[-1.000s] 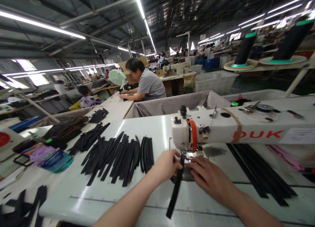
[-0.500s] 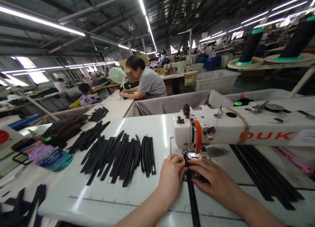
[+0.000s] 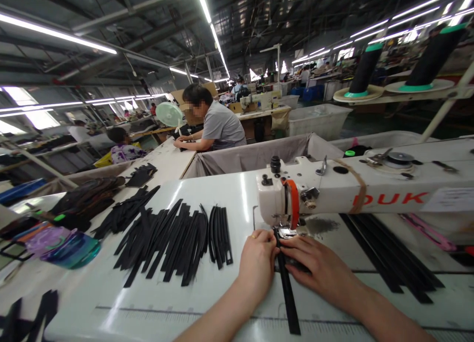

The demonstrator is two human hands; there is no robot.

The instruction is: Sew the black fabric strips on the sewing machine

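A long black strip (image 3: pixel 289 297) lies lengthwise on the machine bed, its far end under the presser foot (image 3: pixel 287 233) of the white sewing machine (image 3: pixel 314 191). My left hand (image 3: pixel 257 263) pinches the strip's left side close to the needle area. Opposite it, my right hand (image 3: pixel 314 263) has its fingers stretched out, with the fingertips resting at the strip's right edge. The strip's near end lies free on the table. What is directly under the fingertips is hidden. Left of my hands, several cut black strips (image 3: pixel 185 243) lie in a fanned pile.
More long black strips (image 3: pixel 388 258) lie right, beneath the machine arm. A purple and teal container (image 3: pixel 70 248) stands left, near dark fabric (image 3: pixel 89 193). A cloth-lined bin (image 3: pixel 252 151) lies behind the table. Thread cones (image 3: pixel 365 72) stand back right. A co-worker (image 3: pixel 222 122) sits ahead.
The view has shifted slightly, so most things sit farther left. The held strip has slid a little toward the machine; its near end now shows. Both hands keep nearly the same pose.
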